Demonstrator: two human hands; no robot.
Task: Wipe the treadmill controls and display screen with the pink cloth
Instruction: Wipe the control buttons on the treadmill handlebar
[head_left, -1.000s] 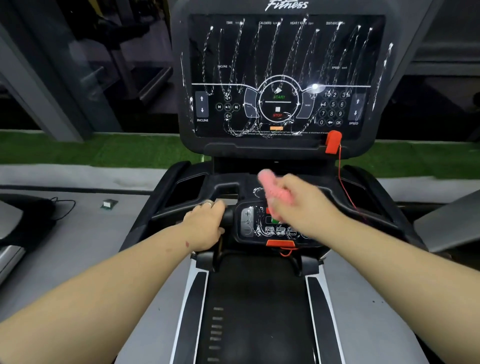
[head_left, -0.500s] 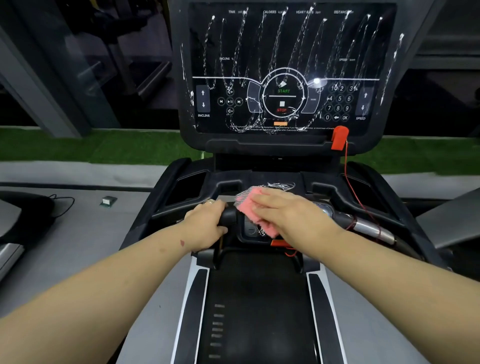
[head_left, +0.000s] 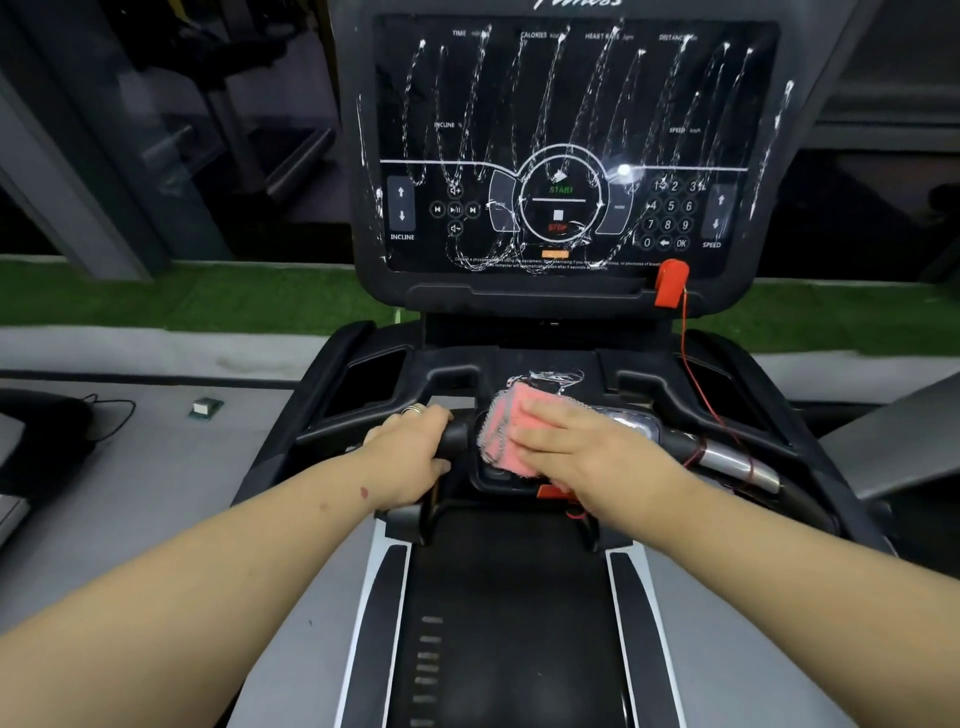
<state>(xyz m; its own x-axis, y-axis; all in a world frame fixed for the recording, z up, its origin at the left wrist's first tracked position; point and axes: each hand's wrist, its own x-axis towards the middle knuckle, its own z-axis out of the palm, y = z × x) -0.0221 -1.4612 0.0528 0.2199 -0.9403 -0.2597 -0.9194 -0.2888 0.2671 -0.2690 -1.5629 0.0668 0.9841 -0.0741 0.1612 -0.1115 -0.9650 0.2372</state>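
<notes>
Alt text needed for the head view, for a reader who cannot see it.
The right hand presses a pink cloth flat on the treadmill's lower control panel while the left hand grips the handlebar. White foam streaks cover the display screen above.

The right hand (head_left: 582, 447) presses the pink cloth (head_left: 511, 431) flat on the lower control panel (head_left: 498, 475); the left hand (head_left: 410, 452) grips the handlebar (head_left: 457, 434); white streaks cover the display screen (head_left: 571, 145)
</notes>
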